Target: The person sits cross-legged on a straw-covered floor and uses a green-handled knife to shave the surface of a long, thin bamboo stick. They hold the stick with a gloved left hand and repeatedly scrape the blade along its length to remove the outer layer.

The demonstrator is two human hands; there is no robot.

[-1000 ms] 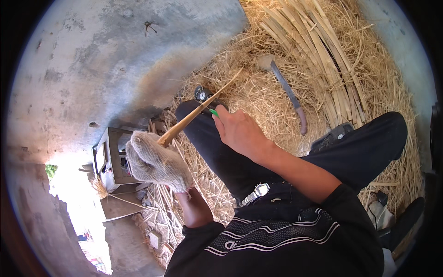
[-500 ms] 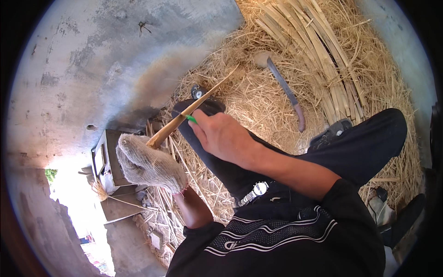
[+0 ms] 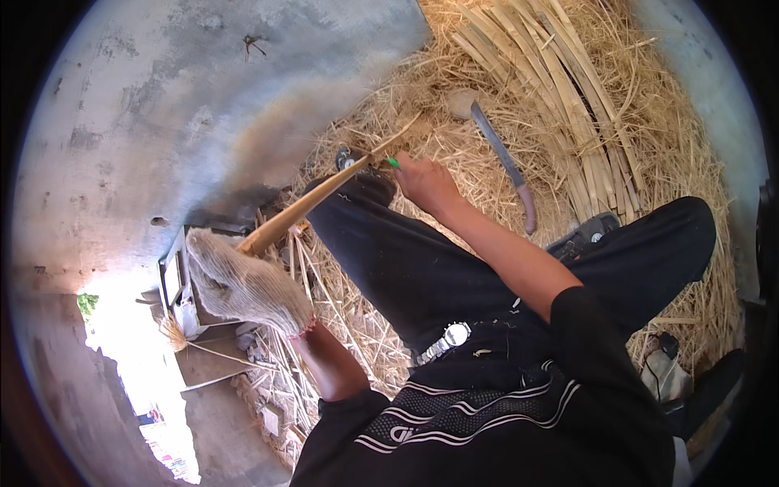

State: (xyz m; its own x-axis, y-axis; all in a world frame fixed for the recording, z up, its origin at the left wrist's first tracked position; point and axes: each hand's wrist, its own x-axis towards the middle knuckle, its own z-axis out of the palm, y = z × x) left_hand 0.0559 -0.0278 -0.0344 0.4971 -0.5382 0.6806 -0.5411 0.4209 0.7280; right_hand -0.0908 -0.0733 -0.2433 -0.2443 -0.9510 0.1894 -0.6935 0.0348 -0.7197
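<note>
My left hand, in a grey knitted glove, is closed around the thick end of a long bamboo strip. The strip slants up and away to the right, over my bent leg, and tapers to a thin far end. My right hand is bare and closed on a small knife. Only a bit of its green handle shows clearly; its thin dark blade appears to lie across the strip towards the far end. How the gloved fingers wrap the strip is partly hidden.
A machete with a brown handle lies on the straw-like shavings ahead. Several split strips are piled at the far right. A concrete wall stands at the left, above a dark box. A wristwatch rests on my lap.
My right hand has moved forward along the strip with the knife, from its middle towards the far end. My left hand has shifted slightly left and back with the strip.
</note>
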